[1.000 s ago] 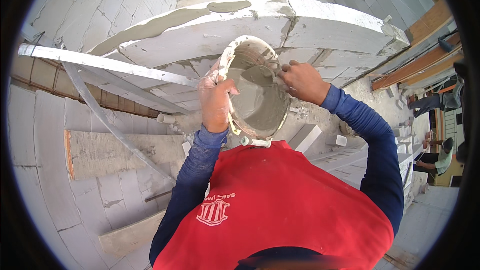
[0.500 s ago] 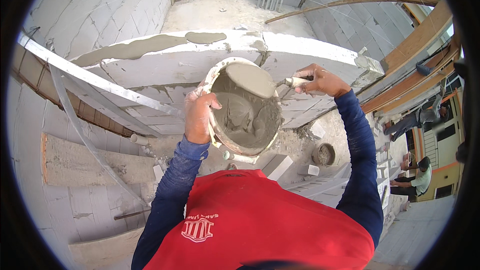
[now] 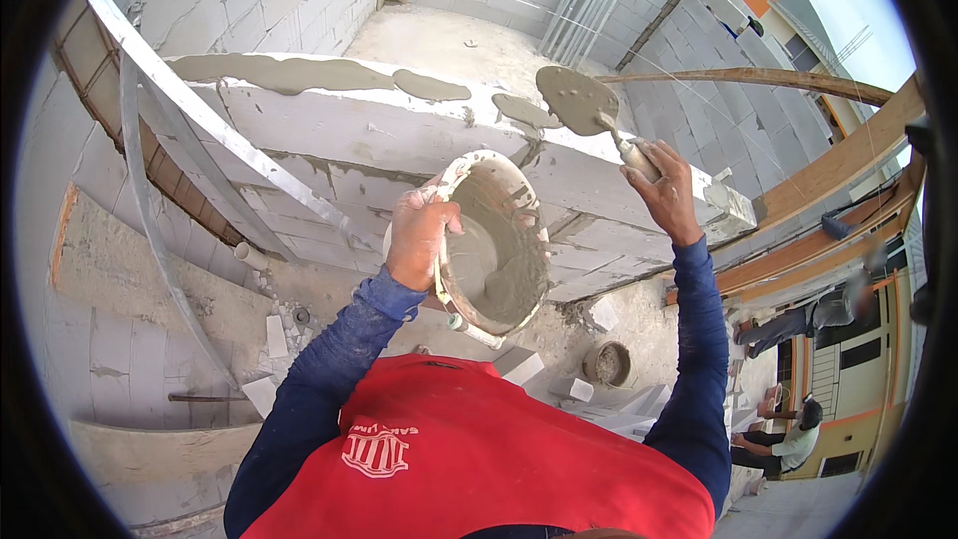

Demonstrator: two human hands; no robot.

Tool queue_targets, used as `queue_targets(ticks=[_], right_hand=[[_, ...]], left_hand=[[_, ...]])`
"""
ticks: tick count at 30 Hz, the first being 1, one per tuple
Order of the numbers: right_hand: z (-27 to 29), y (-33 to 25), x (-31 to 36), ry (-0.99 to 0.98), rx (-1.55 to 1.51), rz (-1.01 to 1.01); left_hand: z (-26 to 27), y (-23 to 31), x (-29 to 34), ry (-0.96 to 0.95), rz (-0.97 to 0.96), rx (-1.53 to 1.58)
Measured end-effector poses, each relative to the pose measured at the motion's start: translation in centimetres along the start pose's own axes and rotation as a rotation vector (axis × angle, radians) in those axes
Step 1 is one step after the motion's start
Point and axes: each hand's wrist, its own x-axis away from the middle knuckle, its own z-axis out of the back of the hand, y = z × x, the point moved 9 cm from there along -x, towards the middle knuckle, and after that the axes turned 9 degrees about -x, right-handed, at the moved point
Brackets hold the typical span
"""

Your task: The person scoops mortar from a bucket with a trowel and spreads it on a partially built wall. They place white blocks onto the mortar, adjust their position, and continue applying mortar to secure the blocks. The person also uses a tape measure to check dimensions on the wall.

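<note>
Two bare hands divide the load: the left hand (image 3: pixel 419 237) clamps the near-left rim of a mortar-smeared bucket (image 3: pixel 504 180), while the right hand (image 3: pixel 666 190) closes around the handle of a trowel (image 3: pixel 577 100). Fingers on both sides are wrapped, not spread. The bucket sits in front of the person, just short of a pale block wall (image 3: pixel 329 130), its mouth facing up with grey mortar (image 3: pixel 489 274) inside. Nothing visible supports it from below, so a slip on the gritty rim could tip it, likely spilling the mix toward the floor.

Across the wall top, the mortar-coated blade stands beside a small wet patch (image 3: pixel 527 112) and reaches toward the far edge; whether it touches the wall cannot be told. A turn of the wrist there could shed mortar over the far side. Farther left lies a longer mortar strip (image 3: pixel 269 73); a dragged sleeve could smear it. A pale bar (image 3: pixel 200 103) slants toward the bucket arm, a possible snag. Loose blocks (image 3: pixel 519 364) on the floor behind could trip a backward step.
</note>
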Motion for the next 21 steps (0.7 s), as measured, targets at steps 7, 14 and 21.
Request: queue_targets(ticks=[7, 14, 21], right_hand=[[-11.2, -1.0, 10.7, -0.649, 0.268, 0.011], [-15.6, 2.9, 14.9, -0.86, -0.228, -0.332], [-5.1, 7.7, 11.0, -0.659, -0.358, -0.628]], left_hand=[[-3.8, -2.3, -0.9, -0.07, 0.003, -0.023], [-6.6, -3.9, -1.4, -0.098, 0.017, -0.106], [-6.1, -1.8, -1.8, -0.13, 0.013, -0.034]])
